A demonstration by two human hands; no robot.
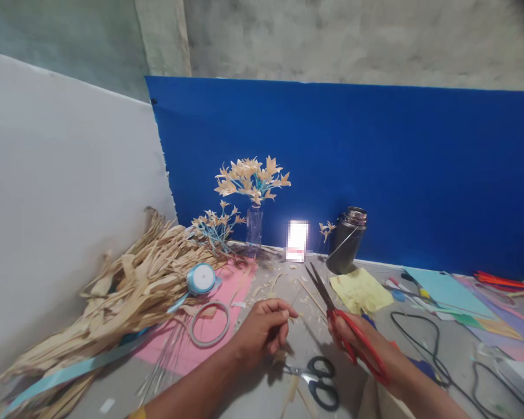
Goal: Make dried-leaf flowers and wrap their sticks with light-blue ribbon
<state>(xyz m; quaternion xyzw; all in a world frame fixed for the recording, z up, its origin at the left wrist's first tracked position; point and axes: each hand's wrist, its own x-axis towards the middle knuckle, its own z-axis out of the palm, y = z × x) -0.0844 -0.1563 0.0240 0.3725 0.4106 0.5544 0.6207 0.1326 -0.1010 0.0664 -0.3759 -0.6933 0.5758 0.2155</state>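
My right hand (367,340) grips a pair of red-handled scissors (322,287), their dark blades pointing up and to the left, slightly apart. Left of them, my left hand (266,326) is closed in a pinch, thumb against the fingers. A thin line shows by its fingertips, too fine to identify. Below and between the hands, black-handled scissors (318,378) lie on the table among pale scraps. To the left, a grey tape roll (210,343) and a spool of light-blue ribbon (201,279) rest on pink paper (240,279).
Dried husks (157,279) pile up at left. At the back stand a clear bottle (254,230) with husk flowers (251,177), a bright blurred screen (297,240) and a dark flask (347,241). Yellow paper (361,290), a black cable (436,343) and coloured sheets (449,291) lie at right.
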